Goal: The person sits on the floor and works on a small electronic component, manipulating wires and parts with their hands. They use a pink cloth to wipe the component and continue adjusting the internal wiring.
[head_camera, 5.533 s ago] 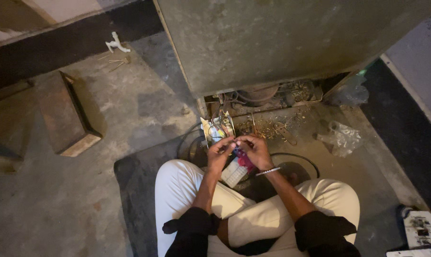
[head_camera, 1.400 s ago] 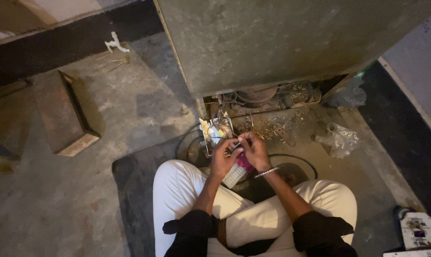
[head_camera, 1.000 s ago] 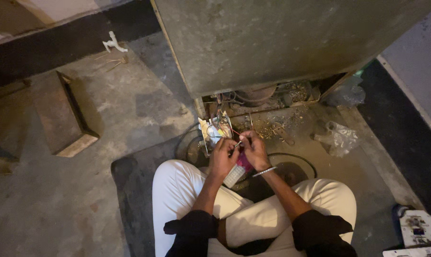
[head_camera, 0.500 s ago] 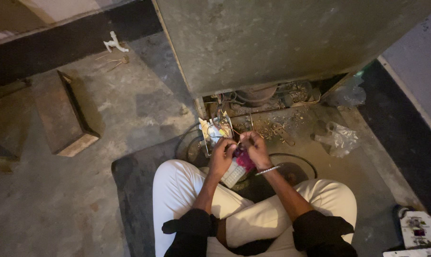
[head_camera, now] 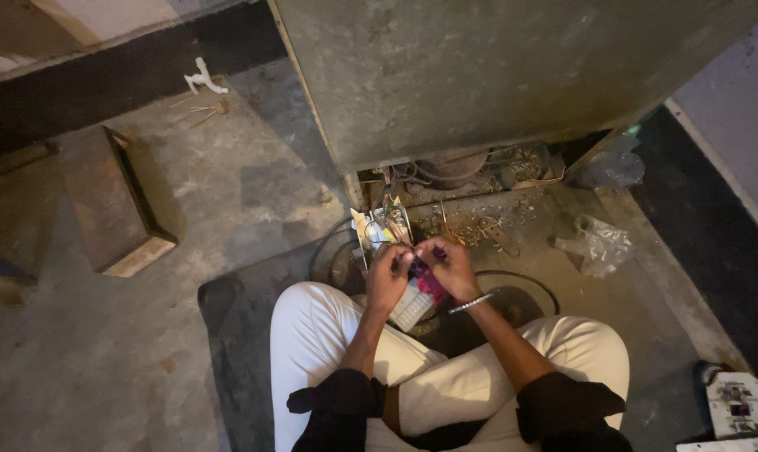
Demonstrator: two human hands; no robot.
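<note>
A large grey metal cabinet (head_camera: 496, 75) fills the top of the view, its bottom compartment open onto dusty wiring and a round motor-like part (head_camera: 454, 166). Below it lies a stained concrete floor (head_camera: 228, 184), with a dark mat (head_camera: 237, 335) under the seated person, whose white-trousered legs (head_camera: 329, 335) are crossed and whose dark sleeves are pushed up at the elbows.

Both forearms reach forward from the lap and meet just in front of the cabinet's open base. The left hand (head_camera: 387, 276) is curled, fingers pinched at a small piece of wiring, and the right hand (head_camera: 450, 266), a thin bracelet (head_camera: 469, 304) on its wrist, is closed around a small pink-and-dark object (head_camera: 429, 283) held between the two hands. What exactly the left fingertips grip is too small to tell. Just beneath the hands sits a white ribbed block (head_camera: 412, 308), touching or nearly touching the pink object.

To the left a wooden box (head_camera: 115, 209) lies on the floor, well apart. A crumpled clear plastic bag (head_camera: 601, 245) rests to the right, near scattered metal scraps (head_camera: 479, 226). A white device (head_camera: 739, 406) sits at the lower right corner.
</note>
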